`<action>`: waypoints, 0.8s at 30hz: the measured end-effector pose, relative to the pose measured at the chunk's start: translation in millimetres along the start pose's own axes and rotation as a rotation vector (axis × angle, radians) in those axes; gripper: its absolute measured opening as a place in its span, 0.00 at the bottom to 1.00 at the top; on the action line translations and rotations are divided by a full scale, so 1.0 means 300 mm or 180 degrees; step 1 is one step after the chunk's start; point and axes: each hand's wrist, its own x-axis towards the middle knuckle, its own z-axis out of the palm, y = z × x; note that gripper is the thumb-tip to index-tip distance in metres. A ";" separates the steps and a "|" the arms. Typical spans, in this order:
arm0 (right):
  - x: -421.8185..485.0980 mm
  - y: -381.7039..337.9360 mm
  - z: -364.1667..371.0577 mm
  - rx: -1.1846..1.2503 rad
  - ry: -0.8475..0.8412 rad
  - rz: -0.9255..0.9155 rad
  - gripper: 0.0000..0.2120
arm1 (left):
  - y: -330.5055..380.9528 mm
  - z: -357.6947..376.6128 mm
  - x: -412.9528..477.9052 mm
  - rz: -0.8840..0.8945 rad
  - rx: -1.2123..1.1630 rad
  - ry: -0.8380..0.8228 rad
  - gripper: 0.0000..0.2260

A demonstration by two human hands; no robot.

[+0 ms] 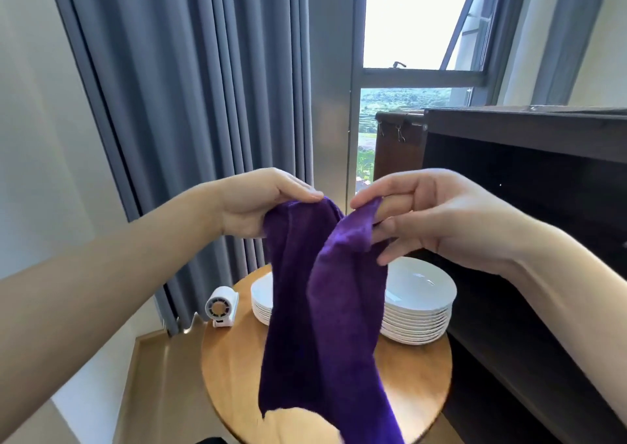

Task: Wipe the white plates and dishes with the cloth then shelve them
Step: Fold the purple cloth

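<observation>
Head view looks down past two bare forearms to a deep purple, plush microfibre cloth (pixel 322 308) held up in the air above a round, honey-coloured wooden table (pixel 414 372). The left hand (pixel 261 202) grips one upper corner of the cloth, its fingers curled over the bunched fabric with the thumb on top. The right hand (pixel 437 216) pinches the other upper corner between thumb and forefinger, the remaining fingers loosely spread below. The cloth hangs from both hands in long folds, and its lower edge falls in front of the table top. Two piles stand on the table behind it: a taller stack of white glazed deep plates (pixel 420 294) on the right, the top one's hollow catching window reflections, and a second stack of white plates (pixel 263 303) on the left, largely hidden by the cloth. A small white desk fan (pixel 220 306) stands at the table's left rim. Just beside the table on the right is a dark brown wooden shelf unit (pixel 526 128); its open compartments lie in deep shadow, and their contents cannot be made out. Grey pleated curtains (pixel 203 104) hang behind, next to a bright window (pixel 414 19).
</observation>
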 end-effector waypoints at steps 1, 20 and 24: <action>0.012 -0.004 0.032 -0.0463 0.0283 -0.0112 0.11 | 0.008 0.023 0.000 0.0055 -0.0050 -0.0021 0.10; 0.033 0.183 0.025 -0.0743 0.0983 0.0220 0.26 | 0.051 0.150 -0.026 0.0642 0.2189 0.0407 0.13; -0.035 0.292 -0.024 -0.1078 0.0630 0.0482 0.10 | 0.017 0.136 -0.017 0.0711 0.2418 0.0849 0.12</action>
